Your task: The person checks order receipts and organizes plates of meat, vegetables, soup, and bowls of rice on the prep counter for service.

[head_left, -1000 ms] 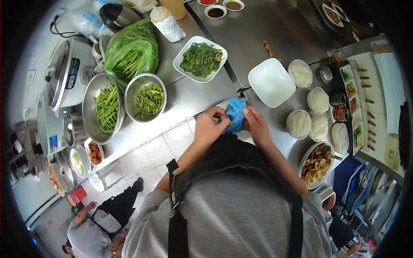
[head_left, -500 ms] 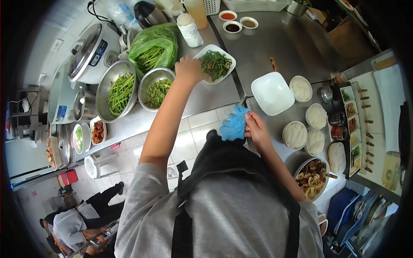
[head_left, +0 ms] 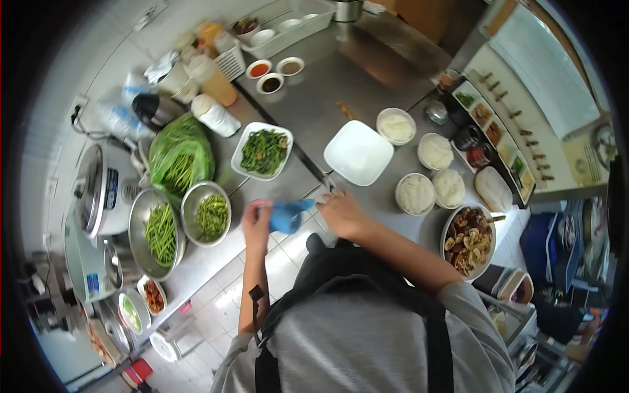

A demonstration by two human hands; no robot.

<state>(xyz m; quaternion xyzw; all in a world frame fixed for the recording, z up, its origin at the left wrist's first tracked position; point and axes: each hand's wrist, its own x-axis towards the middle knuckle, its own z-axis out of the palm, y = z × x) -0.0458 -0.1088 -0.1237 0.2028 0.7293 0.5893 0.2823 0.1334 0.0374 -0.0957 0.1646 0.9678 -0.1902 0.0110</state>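
Soft blue material [head_left: 287, 219] — creased — extends from the left hand [head_left: 256, 224].

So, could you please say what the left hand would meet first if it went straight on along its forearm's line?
The left hand would probably meet the white square bowl of dark green leafy vegetables first, though depth is unclear and it might pass above.

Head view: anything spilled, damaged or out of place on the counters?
No spill or damage stands out. Mild oddity: a small brown, apparently wooden piece lies beside the white square bowl, apart from the row of brown clips at right.
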